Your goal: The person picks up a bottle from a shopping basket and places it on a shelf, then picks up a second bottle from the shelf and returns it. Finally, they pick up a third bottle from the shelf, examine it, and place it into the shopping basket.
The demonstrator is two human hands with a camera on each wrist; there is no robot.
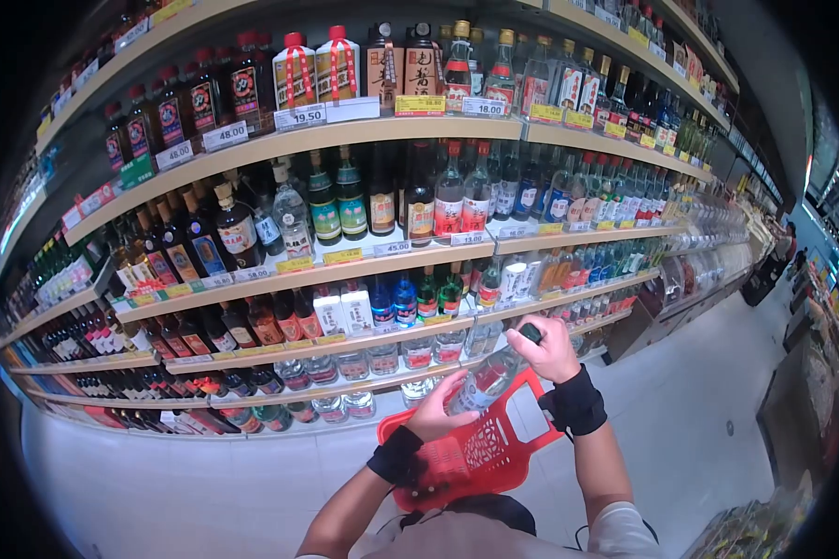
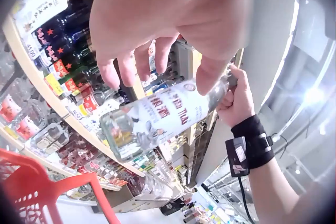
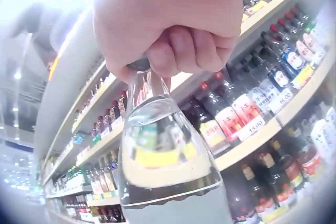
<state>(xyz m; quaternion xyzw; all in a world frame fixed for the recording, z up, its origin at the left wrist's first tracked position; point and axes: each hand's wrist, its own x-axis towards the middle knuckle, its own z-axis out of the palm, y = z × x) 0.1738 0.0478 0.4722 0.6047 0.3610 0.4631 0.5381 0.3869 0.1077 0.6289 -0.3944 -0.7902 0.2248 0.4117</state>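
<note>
A clear glass bottle (image 1: 487,380) with a white label and a dark cap is tilted over the red basket. My right hand (image 1: 548,348) grips it by the neck, just below the cap. In the right wrist view the fingers of the right hand (image 3: 173,35) are curled round the neck of the bottle (image 3: 168,166), and liquid shows inside. My left hand (image 1: 438,412) is at the bottle's lower part. The left wrist view has the left hand (image 2: 168,29) with fingers spread and loosely bent above the labelled bottle (image 2: 163,116); whether its thumb touches the glass I cannot tell.
A red shopping basket (image 1: 524,462) is below the hands, in front of my body. Curved shelves (image 1: 298,140) full of bottles with price tags run across the front and along to the right. Pale tiled floor (image 1: 680,410) lies to the right, with more goods at the far right edge.
</note>
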